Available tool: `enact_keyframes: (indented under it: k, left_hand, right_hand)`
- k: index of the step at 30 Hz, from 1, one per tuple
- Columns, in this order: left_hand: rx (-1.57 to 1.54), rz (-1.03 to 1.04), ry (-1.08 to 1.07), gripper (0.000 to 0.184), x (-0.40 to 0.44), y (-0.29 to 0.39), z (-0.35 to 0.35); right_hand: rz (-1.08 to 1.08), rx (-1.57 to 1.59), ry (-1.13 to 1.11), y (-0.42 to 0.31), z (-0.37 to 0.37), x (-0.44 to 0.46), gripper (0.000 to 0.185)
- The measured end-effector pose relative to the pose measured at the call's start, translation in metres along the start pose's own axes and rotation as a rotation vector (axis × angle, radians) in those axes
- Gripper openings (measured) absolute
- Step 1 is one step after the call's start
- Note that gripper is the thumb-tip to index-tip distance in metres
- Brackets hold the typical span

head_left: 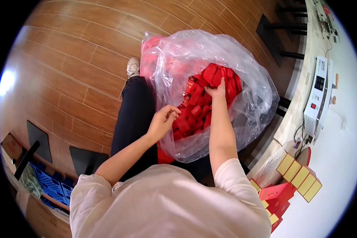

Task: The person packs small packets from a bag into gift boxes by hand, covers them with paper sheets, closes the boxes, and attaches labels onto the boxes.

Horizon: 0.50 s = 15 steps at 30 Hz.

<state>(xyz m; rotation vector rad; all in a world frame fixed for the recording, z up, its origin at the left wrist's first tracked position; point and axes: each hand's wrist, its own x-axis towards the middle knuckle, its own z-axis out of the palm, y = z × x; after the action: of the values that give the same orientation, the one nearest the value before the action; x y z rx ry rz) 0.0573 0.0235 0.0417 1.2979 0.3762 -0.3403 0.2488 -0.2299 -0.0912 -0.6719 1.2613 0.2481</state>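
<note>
A large clear plastic bag (250, 79) stands wide open between my legs, filled with many small red packets (194, 111). My right hand (217, 91) reaches inside it, with thumb and fingers closed around a cluster of red packets (214, 74) at the far side of the heap. My left hand (162, 122) is at the bag's near left rim, its fingers curled and pinched together. Whether it grips the film or something small cannot be made out.
On the right, a long white table (333, 158) carries a white machine (318, 89) with a control panel, cables and red and yellow boxes (299, 176). Black table bases (39, 141) stand on the wooden floor (75, 67). A blue crate (49, 182) is at lower left.
</note>
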Motion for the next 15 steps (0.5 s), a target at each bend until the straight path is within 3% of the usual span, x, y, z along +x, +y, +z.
enact_keyframes:
  k: [3, 7, 11, 13, 15]
  left_hand:
    - [-0.023, -0.05, -0.033, 0.014, 0.0, 0.003, -0.001]
    - [-0.011, -0.055, -0.022, 0.015, 0.001, 0.003, -0.002]
    - [0.043, -0.048, -0.028, 0.014, 0.001, 0.008, -0.002]
    - [0.01, -0.034, -0.024, 0.014, 0.003, 0.001, 0.0]
    - [-0.05, -0.011, -0.013, 0.013, 0.007, -0.009, 0.002]
  right_hand:
    - [0.002, 0.021, -0.029, -0.006, 0.004, 0.012, 0.081]
    - [-0.054, 0.079, 0.025, -0.025, 0.003, 0.037, 0.056]
    - [-0.053, 0.1, -0.014, -0.026, -0.01, 0.039, 0.047]
    - [-0.209, -0.041, -0.188, -0.01, -0.026, 0.024, 0.042]
    - [-0.204, -0.006, -0.281, 0.01, -0.034, -0.023, 0.041]
